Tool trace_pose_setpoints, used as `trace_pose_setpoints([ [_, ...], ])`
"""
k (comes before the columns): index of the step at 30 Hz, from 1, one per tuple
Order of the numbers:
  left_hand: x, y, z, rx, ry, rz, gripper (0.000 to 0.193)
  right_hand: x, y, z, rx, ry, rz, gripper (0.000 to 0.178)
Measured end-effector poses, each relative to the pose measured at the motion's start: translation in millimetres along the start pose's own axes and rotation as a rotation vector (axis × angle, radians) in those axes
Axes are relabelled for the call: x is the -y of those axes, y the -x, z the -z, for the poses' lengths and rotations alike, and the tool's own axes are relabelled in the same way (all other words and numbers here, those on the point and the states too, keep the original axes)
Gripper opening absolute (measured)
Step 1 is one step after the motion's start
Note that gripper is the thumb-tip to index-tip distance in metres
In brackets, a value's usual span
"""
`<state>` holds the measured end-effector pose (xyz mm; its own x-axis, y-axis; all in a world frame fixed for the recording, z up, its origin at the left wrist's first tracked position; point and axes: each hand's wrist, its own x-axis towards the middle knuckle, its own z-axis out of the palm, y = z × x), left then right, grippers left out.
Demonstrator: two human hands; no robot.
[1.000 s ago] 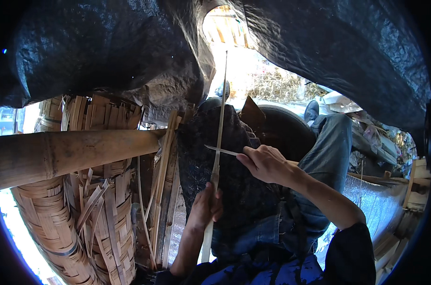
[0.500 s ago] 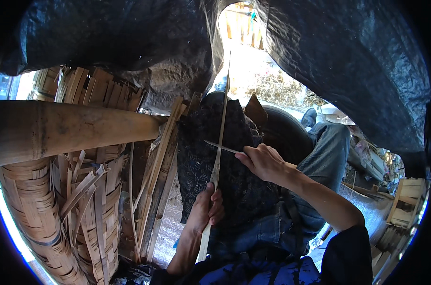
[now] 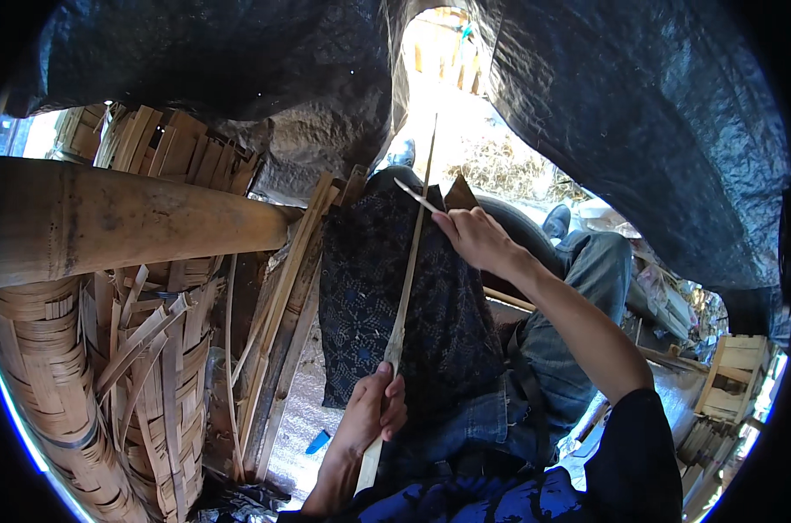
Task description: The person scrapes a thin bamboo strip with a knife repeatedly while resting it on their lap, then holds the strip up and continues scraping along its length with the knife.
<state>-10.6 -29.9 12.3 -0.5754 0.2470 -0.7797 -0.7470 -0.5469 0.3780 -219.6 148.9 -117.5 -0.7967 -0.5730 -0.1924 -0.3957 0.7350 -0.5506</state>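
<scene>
My left hand (image 3: 372,410) is closed around the wide lower part of a long, thin bamboo strip (image 3: 407,296). The strip runs up and away over my lap, narrowing toward its far end. In my right hand (image 3: 483,241) is a knife (image 3: 415,196), gripped with its blade pointing to the upper left. The blade lies across the strip, well beyond my left hand; its handle is hidden in my fingers. Beneath the strip, a dark patterned cloth (image 3: 365,301) covers my thigh.
A thick bamboo pole (image 3: 143,222) juts in from the left. Below it stand woven bamboo baskets (image 3: 51,366) with split strips. Bamboo slats (image 3: 278,322) lean beside my left leg. Black plastic sheeting (image 3: 639,131) hangs ahead. A wooden crate (image 3: 731,375) sits at right.
My right hand and the knife have moved away from me along the strip, toward its far end. The left hand keeps its grip, slightly lower in view. The strip's far end has shifted right.
</scene>
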Motion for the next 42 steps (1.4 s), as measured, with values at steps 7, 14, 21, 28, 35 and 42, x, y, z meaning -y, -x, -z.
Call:
trace_pose_setpoints([
  [7, 6.6, 0.7, 8.9, -0.061, -0.169, -0.036, 0.044, -3.7, -17.6, 18.7, -0.131, -0.119, -0.019, 0.039],
  [14, -2.8, -8.2, -10.2, -0.302, -0.784, -0.14, 0.044, 47.8, 74.4, 34.7, -0.06, -0.251, 0.076, 0.035],
  [21, 15.5, -17.3, -13.0, -0.484, -1.394, -0.529, 0.033, 47.8, 91.5, 24.7, -0.124, -0.097, 0.028, 0.048],
  [28, 26.0, -16.9, -17.4, -0.565, -1.66, -0.545, 0.029, 47.9, 91.0, 16.7, -0.025, -0.248, -0.114, 0.056],
  [35, 29.1, -15.1, -21.6, -0.58, -1.789, -0.563, 0.028, 49.8, 89.6, 15.9, -0.034, -0.145, -0.114, 0.054],
  [42, 27.5, -15.1, -26.1, -0.589, -1.786, -0.55, 0.027, 40.1, 68.1, 10.4, -0.024, -0.096, -0.094, 0.05],
])
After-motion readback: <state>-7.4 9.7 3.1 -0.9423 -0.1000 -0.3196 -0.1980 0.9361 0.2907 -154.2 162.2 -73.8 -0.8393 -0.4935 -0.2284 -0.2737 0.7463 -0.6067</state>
